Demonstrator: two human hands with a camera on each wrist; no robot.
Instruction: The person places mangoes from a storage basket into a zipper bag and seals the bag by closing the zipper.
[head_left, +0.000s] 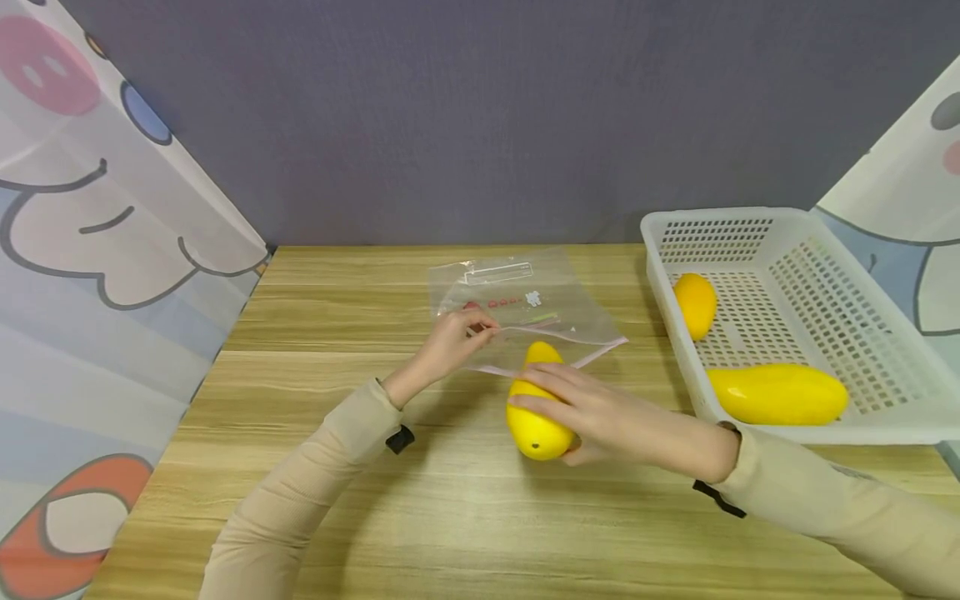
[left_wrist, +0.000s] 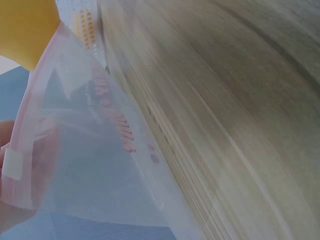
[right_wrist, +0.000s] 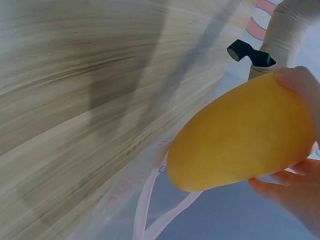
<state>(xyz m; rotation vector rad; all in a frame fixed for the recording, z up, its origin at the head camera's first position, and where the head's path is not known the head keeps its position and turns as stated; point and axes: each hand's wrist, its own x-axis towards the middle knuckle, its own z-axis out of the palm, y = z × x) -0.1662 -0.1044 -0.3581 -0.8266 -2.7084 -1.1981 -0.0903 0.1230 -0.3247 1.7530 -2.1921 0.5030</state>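
**Yellow mango at the mouth of the clear bag**

While my left hand (head_left: pixel 450 337) pinches the pink-edged rim of the clear plastic zip bag (head_left: pixel 517 296) just above the middle of the head view, my right hand (head_left: pixel 600 417) is wrapped around the smooth yellow mango (head_left: pixel 534 417), fingers curled over its top and thumb beneath. The mango's pointed end sits right at the bag's open mouth, near the centre of the frame, while its rounded end with a small dark spot points toward the lower edge. I cannot tell whether the tip has passed inside the rim.

The bag lies flat on the light wooden surface (head_left: pixel 337 500), its far part reaching toward the grey wall at the top, with a white label strip and some red printing on it. In the left wrist view the bag's pink edge (left_wrist: pixel 30 115) fills the left side, a small white tab on it beside my fingertip (left_wrist: pixel 7 135), and a bit of the mango (left_wrist: pixel 27 30) shows in the upper left corner. In the right wrist view the mango (right_wrist: pixel 240 140) fills the right half, my fingers (right_wrist: pixel 295 195) under it, and the bag's pink rim (right_wrist: pixel 150 215) curves along the lower middle.

At the right of the head view a white perforated plastic basket (head_left: pixel 885 358) holds a long yellow mango (head_left: pixel 780 393) near its front wall and a smaller round yellow fruit (head_left: pixel 695 304) further back.
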